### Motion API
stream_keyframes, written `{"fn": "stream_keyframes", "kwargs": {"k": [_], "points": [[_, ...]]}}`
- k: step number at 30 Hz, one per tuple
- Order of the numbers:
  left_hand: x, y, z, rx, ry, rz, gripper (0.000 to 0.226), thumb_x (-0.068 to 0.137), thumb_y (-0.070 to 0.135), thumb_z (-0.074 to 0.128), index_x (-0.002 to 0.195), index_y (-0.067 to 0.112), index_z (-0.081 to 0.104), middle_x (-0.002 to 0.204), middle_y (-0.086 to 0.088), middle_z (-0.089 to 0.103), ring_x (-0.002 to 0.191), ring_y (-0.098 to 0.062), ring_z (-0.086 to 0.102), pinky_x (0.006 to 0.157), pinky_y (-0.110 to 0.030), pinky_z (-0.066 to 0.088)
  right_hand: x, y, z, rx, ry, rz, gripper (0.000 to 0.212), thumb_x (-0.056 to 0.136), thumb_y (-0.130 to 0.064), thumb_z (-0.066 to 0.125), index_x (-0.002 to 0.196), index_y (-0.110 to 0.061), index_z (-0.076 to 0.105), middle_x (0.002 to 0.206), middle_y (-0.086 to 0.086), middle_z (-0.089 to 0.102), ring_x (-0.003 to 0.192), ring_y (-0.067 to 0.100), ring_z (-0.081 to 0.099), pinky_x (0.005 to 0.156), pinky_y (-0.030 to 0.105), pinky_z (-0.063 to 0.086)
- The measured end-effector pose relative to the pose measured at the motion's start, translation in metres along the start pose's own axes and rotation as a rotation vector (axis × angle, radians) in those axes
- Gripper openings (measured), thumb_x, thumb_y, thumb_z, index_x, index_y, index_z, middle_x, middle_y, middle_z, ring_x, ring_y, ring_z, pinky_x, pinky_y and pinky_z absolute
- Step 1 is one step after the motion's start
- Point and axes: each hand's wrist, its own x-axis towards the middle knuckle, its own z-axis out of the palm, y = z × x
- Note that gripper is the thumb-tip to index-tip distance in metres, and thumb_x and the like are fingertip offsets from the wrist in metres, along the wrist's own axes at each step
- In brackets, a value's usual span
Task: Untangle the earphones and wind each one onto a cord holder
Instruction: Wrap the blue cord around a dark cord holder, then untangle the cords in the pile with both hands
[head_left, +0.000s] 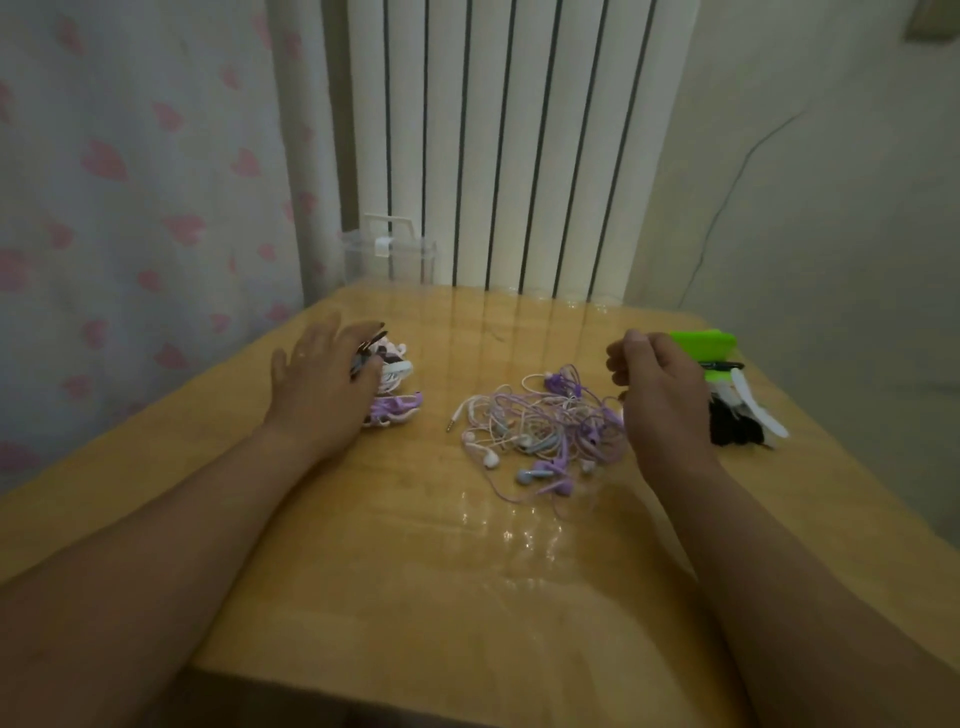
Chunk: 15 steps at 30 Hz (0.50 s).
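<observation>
Head view: glossy wood desk (415, 571), plain surface from the near edge up to the earphones tangle (540, 426) at mid-desk. Left hand (322, 384) lies over wound bundles (397, 405) by the left edge, grip unclear. Right hand (660, 395) has curled fingers at the tangle's right side; can't tell if it pinches a cord. Cord holders (743, 421) and a green item (701, 340) sit by the right edge. Clear box (389, 254) at the far-left corner. Radiator (493, 145) and heart curtain (130, 182) behind.

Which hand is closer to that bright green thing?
Right. The right hand is just beside the green thing; the left hand is by wound earphones across the table.
</observation>
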Motion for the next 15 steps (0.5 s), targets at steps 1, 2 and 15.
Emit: {"fn": "stream_keyframes", "kwargs": {"k": [1, 2, 15], "points": [[0.000, 0.004, -0.005, -0.027, 0.079, 0.028, 0.040, 0.105, 0.033, 0.052, 0.145, 0.032, 0.053, 0.160, -0.007, 0.042, 0.151, -0.027, 0.033, 0.122, -0.061, 0.021, 0.000, -0.001, -0.001, 0.013, 0.008, 0.010, 0.031, 0.108, -0.031, 0.048, 0.091, -0.017, 0.070, 0.087, -0.004, 0.069, 0.080, 0.005, 0.061, 0.070, 0.027, 0.045], [0.001, 0.013, -0.010, -0.064, 0.154, 0.064, 0.040, 0.103, 0.028, 0.055, 0.143, 0.027, 0.055, 0.158, -0.007, 0.043, 0.150, -0.028, 0.035, 0.122, -0.060, 0.023, 0.001, -0.004, -0.005, 0.034, 0.021, 0.025, 0.032, 0.109, -0.030, 0.047, 0.091, -0.017, 0.069, 0.088, -0.003, 0.069, 0.080, 0.006, 0.061, 0.070, 0.026, 0.045], [-0.005, 0.134, 0.026, 0.057, -0.377, 0.642, 0.052, 0.098, 0.035, 0.061, 0.148, 0.045, 0.051, 0.160, 0.012, 0.038, 0.150, -0.016, 0.027, 0.119, -0.045, 0.025, 0.034, -0.023, -0.010, -0.130, -0.384, 0.241, 0.016, 0.102, -0.012, 0.058, 0.098, -0.011, 0.073, 0.084, 0.007, 0.071, 0.071, 0.017, 0.061, 0.063, 0.029, 0.045]]}}
